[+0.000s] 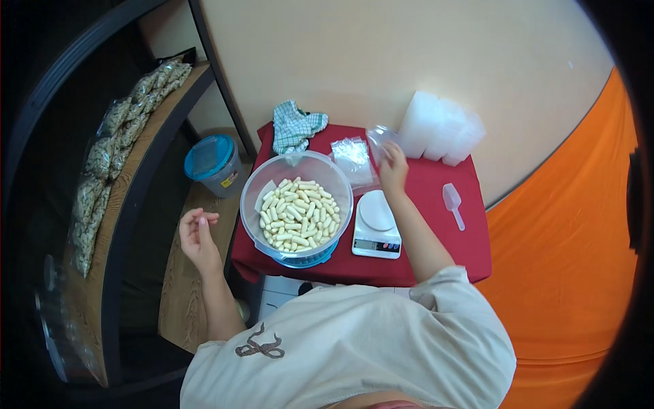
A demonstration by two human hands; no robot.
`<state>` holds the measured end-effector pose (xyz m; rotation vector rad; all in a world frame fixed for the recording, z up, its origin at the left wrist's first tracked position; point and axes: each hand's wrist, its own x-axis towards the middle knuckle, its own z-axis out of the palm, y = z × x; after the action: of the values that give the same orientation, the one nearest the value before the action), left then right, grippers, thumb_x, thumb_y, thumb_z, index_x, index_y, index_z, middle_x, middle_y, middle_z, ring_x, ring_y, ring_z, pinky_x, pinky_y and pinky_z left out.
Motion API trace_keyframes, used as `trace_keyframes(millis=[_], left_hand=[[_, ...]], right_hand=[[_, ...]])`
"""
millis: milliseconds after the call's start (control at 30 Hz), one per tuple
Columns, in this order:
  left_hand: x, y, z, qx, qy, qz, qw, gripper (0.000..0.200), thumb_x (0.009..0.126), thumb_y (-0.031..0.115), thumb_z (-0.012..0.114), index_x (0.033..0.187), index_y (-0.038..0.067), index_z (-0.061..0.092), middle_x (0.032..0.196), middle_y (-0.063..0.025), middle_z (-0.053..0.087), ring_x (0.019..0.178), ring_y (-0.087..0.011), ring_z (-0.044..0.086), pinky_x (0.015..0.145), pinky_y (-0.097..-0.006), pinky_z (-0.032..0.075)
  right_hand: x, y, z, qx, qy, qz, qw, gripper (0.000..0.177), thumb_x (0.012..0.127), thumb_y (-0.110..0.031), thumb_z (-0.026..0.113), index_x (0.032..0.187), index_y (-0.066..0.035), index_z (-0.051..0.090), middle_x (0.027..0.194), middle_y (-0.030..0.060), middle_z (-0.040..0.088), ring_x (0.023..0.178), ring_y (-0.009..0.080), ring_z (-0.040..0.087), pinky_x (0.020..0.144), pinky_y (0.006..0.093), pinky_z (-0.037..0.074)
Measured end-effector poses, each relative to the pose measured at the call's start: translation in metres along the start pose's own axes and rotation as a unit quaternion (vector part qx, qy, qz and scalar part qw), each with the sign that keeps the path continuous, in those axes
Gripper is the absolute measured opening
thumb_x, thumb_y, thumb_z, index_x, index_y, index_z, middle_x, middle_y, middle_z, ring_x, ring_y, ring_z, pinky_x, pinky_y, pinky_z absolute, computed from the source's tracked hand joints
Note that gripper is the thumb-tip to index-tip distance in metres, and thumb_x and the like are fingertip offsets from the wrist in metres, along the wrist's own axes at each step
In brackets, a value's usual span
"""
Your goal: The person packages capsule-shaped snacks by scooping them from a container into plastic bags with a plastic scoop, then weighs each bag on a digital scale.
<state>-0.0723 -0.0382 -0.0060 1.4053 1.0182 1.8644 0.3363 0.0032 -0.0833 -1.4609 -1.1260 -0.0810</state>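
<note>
My right hand [393, 170] pinches a clear plastic bag [379, 140] above the back of the table. A pile of clear plastic bags [352, 158] lies just left of it, and a white digital kitchen scale [376, 221] stands in front, its round platform bare. My left hand [199, 238] is raised left of the table, fingers loosely bent and holding nothing. To its right is a large clear round tub [340, 178], part-filled with pale, finger-shaped snacks [300, 215]. Under the tub a blue lid [310, 261] shows.
A translucent scoop [453, 204] lies at the right of the red-covered table [436, 238]. Stacked translucent containers [439, 128] and a checked cloth [296, 127] sit at the back. At left are a blue-lidded bucket [221, 174] and a shelf [146, 160] with bagged snacks [102, 160].
</note>
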Motion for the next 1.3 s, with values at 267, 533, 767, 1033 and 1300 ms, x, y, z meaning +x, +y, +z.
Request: trace_keyframes(millis=[267,533,767,1033,1300], left_hand=[[-0.103,0.089,0.152,-0.241,-0.383,-0.075,0.889,0.067,0.079,0.012,0.066,0.132,0.003,0.026,0.133,-0.0176,0.037,0.116,-0.0231,0.047,0.092,-0.0354,0.045],[-0.136,0.063,0.216,-0.278,-0.331,-0.306,0.848,0.041,0.086,-0.004,0.049,0.125,0.004,0.036,0.098,-0.0109,0.059,0.086,-0.0163,0.060,0.077,-0.0287,0.050],[-0.141,0.049,0.222,-0.162,-0.498,-0.278,0.805,0.053,0.081,0.001,0.055,0.129,0.002,0.034,0.111,-0.0161,0.053,0.097,-0.0218,0.056,0.084,-0.0320,0.045],[-0.150,0.086,0.248,0.212,-0.448,0.257,0.830,0.121,0.054,0.055,0.075,0.140,-0.003,0.013,0.145,-0.0205,0.020,0.136,-0.0379,0.015,0.103,-0.0648,-0.003],[-0.148,0.072,0.267,0.170,-0.470,0.244,0.831,0.110,0.045,0.043,0.080,0.135,0.004,0.029,0.126,-0.0133,0.045,0.123,-0.0313,0.040,0.102,-0.0651,-0.007]], right_hand=[[-0.045,-0.121,-0.140,-0.024,-0.030,-0.310,0.950,0.034,0.063,0.006,0.062,0.092,-0.010,0.072,0.114,0.0171,0.050,0.102,0.0300,0.053,0.083,0.0362,0.046],[-0.049,-0.127,-0.206,0.094,-0.164,-0.174,0.966,0.038,0.067,0.011,0.058,0.102,-0.003,0.065,0.114,0.0163,0.050,0.099,0.0247,0.055,0.084,0.0311,0.046],[-0.046,-0.099,-0.226,0.279,-0.289,0.256,0.879,0.018,0.081,0.001,0.062,0.098,0.004,0.062,0.087,0.0049,0.061,0.074,0.0068,0.057,0.062,0.0204,0.047],[-0.060,-0.098,-0.226,0.166,-0.194,0.198,0.946,0.012,0.079,0.001,0.065,0.091,0.004,0.062,0.074,0.0038,0.062,0.063,0.0057,0.058,0.054,0.0173,0.046],[-0.055,-0.103,-0.237,0.381,-0.250,0.311,0.834,0.020,0.084,-0.006,0.063,0.101,0.004,0.059,0.084,0.0068,0.062,0.065,0.0079,0.058,0.052,0.0198,0.048]])
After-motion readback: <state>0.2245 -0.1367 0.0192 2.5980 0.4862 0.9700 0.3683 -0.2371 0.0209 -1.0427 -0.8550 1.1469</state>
